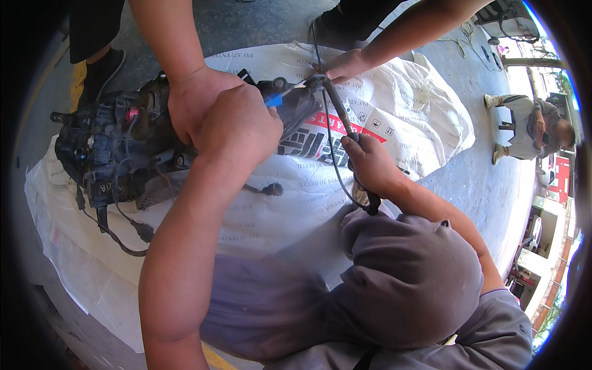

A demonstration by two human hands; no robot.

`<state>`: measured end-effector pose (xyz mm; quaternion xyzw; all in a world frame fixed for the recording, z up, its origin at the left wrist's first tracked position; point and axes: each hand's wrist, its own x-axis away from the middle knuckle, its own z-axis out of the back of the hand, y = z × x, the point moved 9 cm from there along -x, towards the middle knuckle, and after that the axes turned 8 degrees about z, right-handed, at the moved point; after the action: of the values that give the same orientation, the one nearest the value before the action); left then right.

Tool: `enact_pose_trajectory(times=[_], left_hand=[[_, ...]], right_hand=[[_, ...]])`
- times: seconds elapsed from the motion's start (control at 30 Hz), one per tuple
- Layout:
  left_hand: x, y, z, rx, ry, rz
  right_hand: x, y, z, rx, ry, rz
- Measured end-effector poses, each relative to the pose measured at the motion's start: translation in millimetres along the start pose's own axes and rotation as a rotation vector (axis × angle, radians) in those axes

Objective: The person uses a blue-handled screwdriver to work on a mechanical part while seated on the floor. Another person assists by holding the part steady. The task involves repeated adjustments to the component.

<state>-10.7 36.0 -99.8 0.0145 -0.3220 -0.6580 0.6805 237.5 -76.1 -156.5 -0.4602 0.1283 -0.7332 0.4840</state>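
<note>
A black car headlamp assembly [106, 152], with wiring and plugs, lies back side up on a white printed sack [268, 231]. My left hand [240, 125] is closed around a thin blue-handled tool [274, 101], most of its handle hidden. Its pale shaft points toward a bracket at the housing's right end. In my right hand [374, 162] is a corded iron [340, 108], probably a soldering iron, gripped by its black handle. The iron's far end meets the bracket area near the blue-handled tool's tip; exact contact is unclear.
Across from me, another person's hand [199, 97] rests on the housing beside my left hand. That person's other hand [347, 64] is by the bracket. A thin black cable [334, 159] loops past the iron. A seated person [539, 122] is at the right.
</note>
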Motion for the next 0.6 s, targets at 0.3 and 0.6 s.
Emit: enact_pose_trajectory(times=[0.3, 0.6], left_hand=[[-0.5, -0.8, -1.4, 0.008, -0.015, 0.010], [-0.4, -2.6, -2.5, 0.027, -0.023, 0.016]], right_hand=[[-1.6, 2.1, 1.2, 0.024, 0.003, 0.016], [1.5, 1.7, 0.2, -0.049, -0.004, -0.020]])
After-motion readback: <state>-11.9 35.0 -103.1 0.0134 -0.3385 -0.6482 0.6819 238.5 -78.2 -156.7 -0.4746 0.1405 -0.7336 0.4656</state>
